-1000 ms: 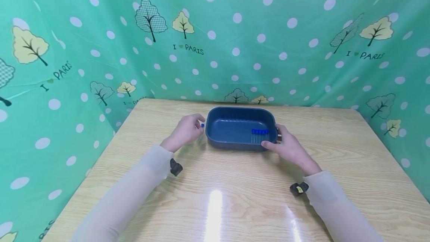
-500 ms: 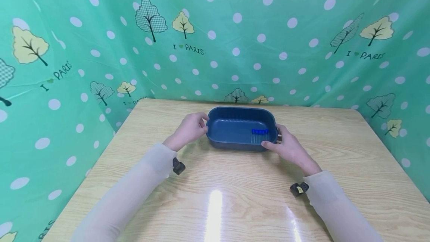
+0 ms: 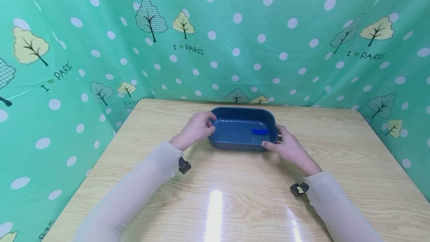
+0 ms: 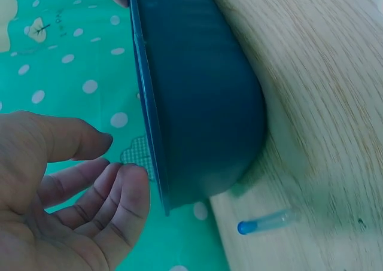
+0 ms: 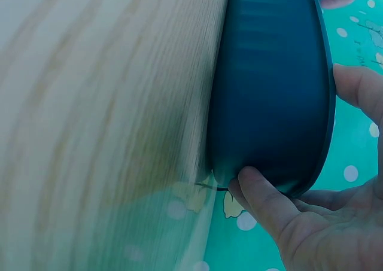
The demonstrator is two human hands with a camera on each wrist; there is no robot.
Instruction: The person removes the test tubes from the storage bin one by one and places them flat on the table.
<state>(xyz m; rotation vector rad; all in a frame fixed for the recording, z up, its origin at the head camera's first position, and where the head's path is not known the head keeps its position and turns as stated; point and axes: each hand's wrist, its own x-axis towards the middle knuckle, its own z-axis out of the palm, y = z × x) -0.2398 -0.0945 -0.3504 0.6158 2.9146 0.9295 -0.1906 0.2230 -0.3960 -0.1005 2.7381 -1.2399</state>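
Note:
A dark blue oblong basin (image 3: 235, 126) sits near the back of the table. My right hand (image 3: 291, 148) holds its right end, thumb on the rim and fingers (image 5: 263, 193) along the outer wall. Inside, at the right, several clear tubes with blue caps (image 3: 259, 132) form a row. My left hand (image 3: 198, 127) overlaps the basin's left rim in the head view, fingers loosely bent. In the left wrist view nothing shows between its thumb and fingertips. Another blue-capped clear tube (image 4: 263, 222) stands on the table beyond the basin there; the head view hides it.
The light wooden table (image 3: 242, 197) reaches a green dotted curtain (image 3: 215, 66) at the back and left. Small black devices are strapped at the left wrist (image 3: 184, 165) and the right wrist (image 3: 299, 188).
My left hand has moved right, from beside the blue-capped tube to over the basin's left rim, and now hides that tube in the head view. The right hand stays put.

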